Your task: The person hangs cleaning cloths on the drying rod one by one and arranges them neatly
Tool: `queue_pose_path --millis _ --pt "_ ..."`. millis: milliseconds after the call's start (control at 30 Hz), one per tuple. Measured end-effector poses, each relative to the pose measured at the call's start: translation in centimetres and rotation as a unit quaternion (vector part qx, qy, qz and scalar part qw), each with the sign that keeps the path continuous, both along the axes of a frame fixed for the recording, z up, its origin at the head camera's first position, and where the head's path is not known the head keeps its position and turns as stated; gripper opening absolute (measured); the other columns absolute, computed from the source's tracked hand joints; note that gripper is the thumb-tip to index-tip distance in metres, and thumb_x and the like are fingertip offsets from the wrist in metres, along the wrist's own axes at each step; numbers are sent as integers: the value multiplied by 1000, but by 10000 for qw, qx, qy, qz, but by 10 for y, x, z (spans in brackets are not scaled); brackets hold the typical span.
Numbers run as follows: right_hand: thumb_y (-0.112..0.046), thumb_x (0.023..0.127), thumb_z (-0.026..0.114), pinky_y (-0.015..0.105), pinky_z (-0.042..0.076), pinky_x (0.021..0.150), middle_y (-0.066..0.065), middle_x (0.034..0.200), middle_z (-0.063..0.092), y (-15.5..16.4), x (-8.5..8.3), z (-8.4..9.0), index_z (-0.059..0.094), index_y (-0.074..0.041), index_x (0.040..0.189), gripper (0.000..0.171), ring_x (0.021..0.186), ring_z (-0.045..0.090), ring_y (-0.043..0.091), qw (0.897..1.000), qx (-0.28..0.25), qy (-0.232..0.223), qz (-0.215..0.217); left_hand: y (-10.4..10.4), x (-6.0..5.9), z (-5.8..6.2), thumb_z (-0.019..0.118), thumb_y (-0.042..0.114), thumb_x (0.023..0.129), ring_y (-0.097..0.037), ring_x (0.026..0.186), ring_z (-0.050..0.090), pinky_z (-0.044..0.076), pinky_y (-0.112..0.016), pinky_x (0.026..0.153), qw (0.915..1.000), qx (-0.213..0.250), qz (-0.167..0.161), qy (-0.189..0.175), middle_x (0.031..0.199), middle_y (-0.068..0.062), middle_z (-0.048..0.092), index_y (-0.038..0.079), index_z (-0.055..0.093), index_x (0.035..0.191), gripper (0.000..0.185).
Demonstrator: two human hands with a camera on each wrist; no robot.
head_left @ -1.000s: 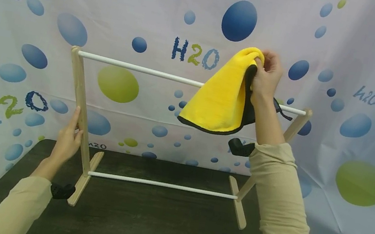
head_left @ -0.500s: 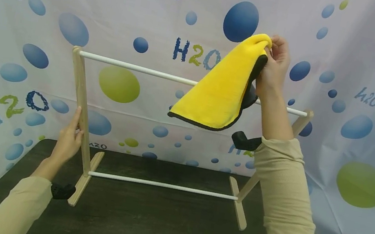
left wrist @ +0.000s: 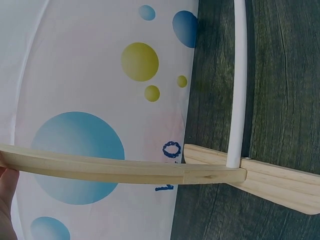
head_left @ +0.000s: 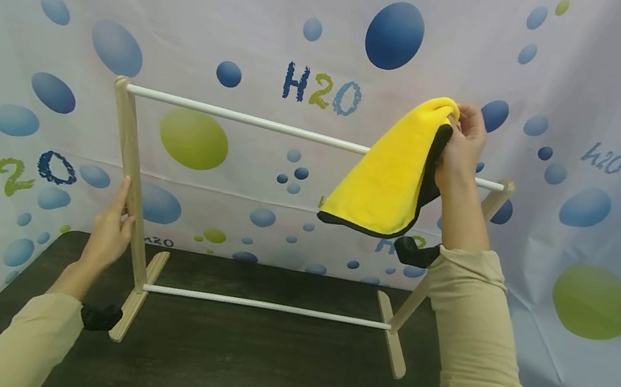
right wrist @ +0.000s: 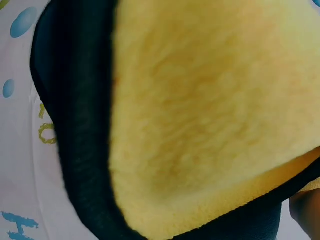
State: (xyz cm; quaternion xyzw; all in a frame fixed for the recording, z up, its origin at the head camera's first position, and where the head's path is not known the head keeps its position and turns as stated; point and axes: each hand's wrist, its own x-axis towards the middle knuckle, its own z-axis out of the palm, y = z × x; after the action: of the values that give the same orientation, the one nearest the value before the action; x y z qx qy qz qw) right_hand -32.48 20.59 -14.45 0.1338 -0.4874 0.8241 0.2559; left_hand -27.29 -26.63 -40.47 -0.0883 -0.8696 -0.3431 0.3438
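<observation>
One yellow cloth with a dark edge and dark back hangs from the right hand, whose fingers pinch its top corner above the right end of the white top rail. The cloth dangles in front of that rail, its lower hem free in the air, well above the dark tabletop. In the right wrist view the cloth fills nearly the whole picture, fluffy yellow face and black border.

The left hand holds the left wooden post of the drying rack, fingers lying along the wood; the left wrist view shows only the hand's edge against the post, so I cannot tell how firmly it grips. A lower white rail joins the two wooden feet.

I judge the risks modest: a pinch on one corner could slip and drop the cloth onto the table, and if the cloth drags on the rail the light rack could tip or slide should the left hand's hold be loose.

Whether the cloth touches the top rail is hard to say, since it covers that stretch. The right post is mostly hidden behind the forearm, and a dark strap at the wrist is unclear. A bubble-printed curtain surrounds everything.
</observation>
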Motion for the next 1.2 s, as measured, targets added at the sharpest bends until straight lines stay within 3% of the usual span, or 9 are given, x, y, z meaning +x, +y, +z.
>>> queue_pose_path --millis 200,400,567,800,900,1000,1133,1200 --pt "3 88 55 15 50 62 3 87 53 4 2 -5 56 -8 85 11 65 53 11 9989 121 -236 -393 2 0 0 45 -20 83 -56 98 49 46 -61 67 10000 -8 44 -25 107 -40 48 10 9 147 80" --pt "0 87 57 14 50 64 3 84 55 3 3 -8 58 -9 85 9 66 54 11 9959 436 -194 -768 1 0 -1 46 -20 82 -56 96 49 46 -61 65 10000 -47 48 42 105 -39 49 9 10 147 80" --pt "0 87 57 15 50 66 4 87 55 4 2 -11 60 -9 85 9 70 53 12 9945 562 -64 -881 1 0 -3 46 -20 82 -56 95 50 46 -61 64 9999 -65 68 110 102 -38 49 9 10 147 80" --pt "0 87 57 15 50 66 4 85 55 3 1 -11 61 -8 85 9 69 54 12 9945 536 71 -894 3 -1 -2 46 -20 82 -56 97 50 47 -61 67 9998 127 92 137 111 -42 47 9 12 147 79" --pt "0 87 58 15 50 65 4 84 54 3 1 -11 60 -8 84 9 67 53 11 9941 540 64 -939 9 -4 -5 47 -20 81 -54 106 46 45 -61 77 9979 472 88 438 121 -40 42 6 20 145 75" --pt "1 86 58 14 50 64 4 83 54 2 1 -10 60 -8 83 9 65 52 10 9936 554 64 -983 18 -5 -8 49 -19 79 -51 118 37 36 -61 91 9911 870 232 979 130 -35 36 2 32 140 67" --pt "1 86 58 15 50 65 4 83 54 2 2 -11 60 -7 83 9 65 52 11 9942 546 60 -930 35 -3 -9 48 -17 78 -48 123 31 32 -62 95 9773 1116 420 1750 133 -32 31 -3 41 130 54" --pt "1 86 57 16 50 65 4 84 55 1 2 -13 60 -7 84 8 65 53 11 9951 508 40 -853 47 -1 -7 47 -17 79 -47 121 33 33 -60 95 9721 1141 311 2024 130 -32 33 -5 43 126 48"
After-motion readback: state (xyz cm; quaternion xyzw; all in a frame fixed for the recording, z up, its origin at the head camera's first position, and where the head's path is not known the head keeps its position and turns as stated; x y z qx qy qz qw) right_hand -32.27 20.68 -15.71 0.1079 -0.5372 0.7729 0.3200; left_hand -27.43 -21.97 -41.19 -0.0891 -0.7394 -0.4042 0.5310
